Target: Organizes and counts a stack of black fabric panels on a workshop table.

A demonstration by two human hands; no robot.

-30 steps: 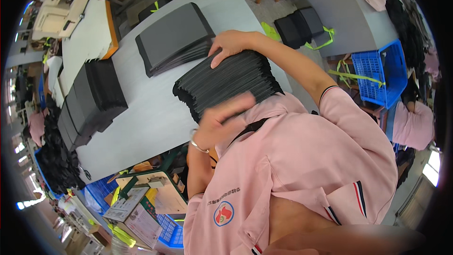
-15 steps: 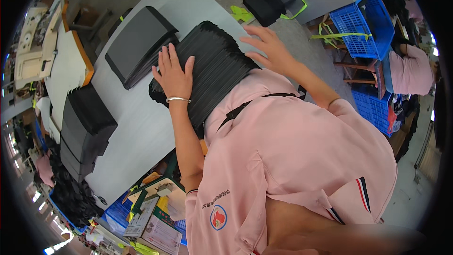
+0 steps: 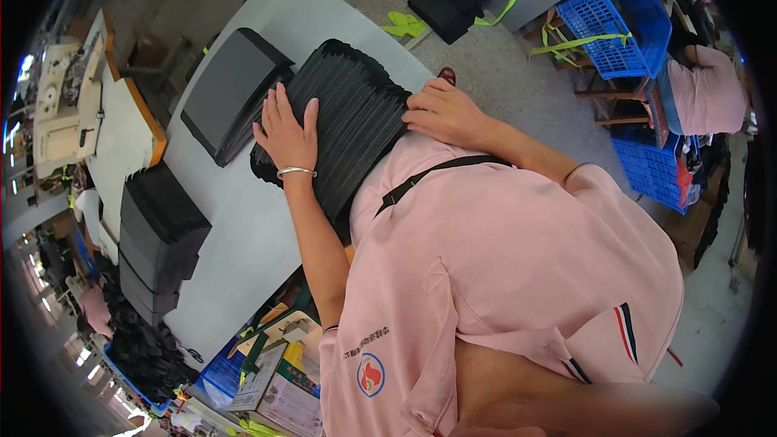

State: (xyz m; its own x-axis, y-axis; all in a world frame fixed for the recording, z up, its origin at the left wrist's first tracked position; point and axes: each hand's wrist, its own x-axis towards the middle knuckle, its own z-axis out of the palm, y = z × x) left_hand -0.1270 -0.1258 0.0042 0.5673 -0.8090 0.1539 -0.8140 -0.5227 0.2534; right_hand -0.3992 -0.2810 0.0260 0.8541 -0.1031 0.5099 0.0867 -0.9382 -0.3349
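Both hands shifted — now flanking black stack (image 3: 352, 125).

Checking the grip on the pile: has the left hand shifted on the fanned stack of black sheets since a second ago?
Yes. The left hand went from the stack's near edge to its left end, nearer the dark grey tray.

Printed cardboard boxes (image 3: 279, 380) at 7 o'clock below my bench (image 3: 243, 235): rectangular, white, green and red panels, stacked beside a blue crate (image 3: 217, 374). Round red-and-blue badge (image 3: 371, 375) on my pink shirt, 6 o'clock.
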